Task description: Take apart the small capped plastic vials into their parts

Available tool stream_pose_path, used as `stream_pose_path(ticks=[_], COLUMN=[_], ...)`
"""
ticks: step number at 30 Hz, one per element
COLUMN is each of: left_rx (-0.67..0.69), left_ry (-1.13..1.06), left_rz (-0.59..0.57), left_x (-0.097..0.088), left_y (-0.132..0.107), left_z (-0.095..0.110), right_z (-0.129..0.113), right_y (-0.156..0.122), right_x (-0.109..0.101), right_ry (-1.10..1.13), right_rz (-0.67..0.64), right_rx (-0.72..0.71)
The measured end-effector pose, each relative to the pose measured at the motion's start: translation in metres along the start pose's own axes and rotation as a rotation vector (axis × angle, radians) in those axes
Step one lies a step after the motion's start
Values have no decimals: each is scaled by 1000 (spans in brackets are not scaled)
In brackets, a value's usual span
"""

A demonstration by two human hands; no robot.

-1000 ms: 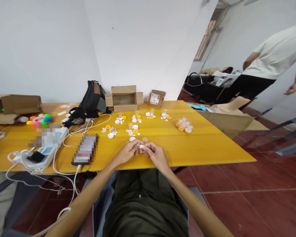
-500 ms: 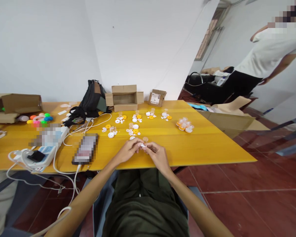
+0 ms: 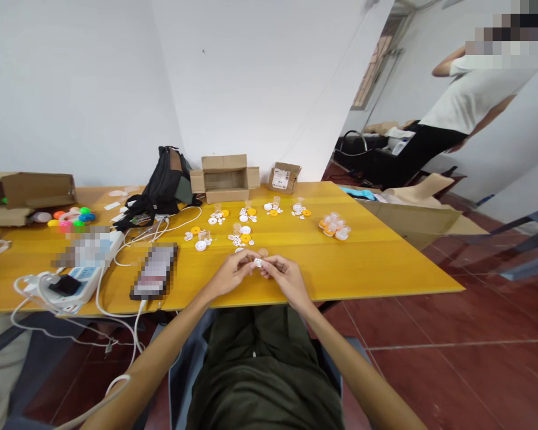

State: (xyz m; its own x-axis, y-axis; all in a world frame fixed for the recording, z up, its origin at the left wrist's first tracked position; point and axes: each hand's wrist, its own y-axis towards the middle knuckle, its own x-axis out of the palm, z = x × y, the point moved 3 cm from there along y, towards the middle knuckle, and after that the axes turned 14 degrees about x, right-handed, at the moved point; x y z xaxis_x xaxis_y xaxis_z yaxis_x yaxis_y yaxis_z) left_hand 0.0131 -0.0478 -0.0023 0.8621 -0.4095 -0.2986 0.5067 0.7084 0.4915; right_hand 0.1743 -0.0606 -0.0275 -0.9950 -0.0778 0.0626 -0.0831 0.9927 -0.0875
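Between the fingertips of both hands is a small white plastic part [image 3: 258,263], held just above the table's near side. My left hand [image 3: 232,272] pinches it from the left, and my right hand [image 3: 286,276] pinches it from the right. Its exact shape is too small to make out. Just beyond the fingers stands a clear cup [image 3: 263,253], and a white round piece [image 3: 239,251] is partly covered by my left hand. Farther off lie small groups of white discs, yellow rings [image 3: 246,238] and clear cups.
Assembled clear-and-orange pieces [image 3: 334,226] cluster on the right of the yellow table [image 3: 367,269]. A phone [image 3: 155,270], a power strip [image 3: 83,280] and white cables lie left. Behind are a black backpack [image 3: 165,179] and cardboard boxes [image 3: 226,182]. Another person [image 3: 470,107] stands at right.
The white part has turned slightly between my fingertips and shows more of its face. Both hands stay in nearly the same place. The person at right has shifted left in the view.
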Motion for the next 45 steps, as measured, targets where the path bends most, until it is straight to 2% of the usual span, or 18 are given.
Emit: stream_pose_path(ticks=[18,31,45], left_rx=[18,19,36], left_ry=[3,-17,-32], left_rz=[-8,-11,5], left_x=[-2,-1,-1], left_y=[0,0,-1], left_z=[-3,-5,-2], right_z=[2,-3,1], right_y=[3,0,2], right_x=[2,5,6], right_ry=[-118,-152,-174], right_rz=[-98,-53,-81], right_rx=[42,27,-13])
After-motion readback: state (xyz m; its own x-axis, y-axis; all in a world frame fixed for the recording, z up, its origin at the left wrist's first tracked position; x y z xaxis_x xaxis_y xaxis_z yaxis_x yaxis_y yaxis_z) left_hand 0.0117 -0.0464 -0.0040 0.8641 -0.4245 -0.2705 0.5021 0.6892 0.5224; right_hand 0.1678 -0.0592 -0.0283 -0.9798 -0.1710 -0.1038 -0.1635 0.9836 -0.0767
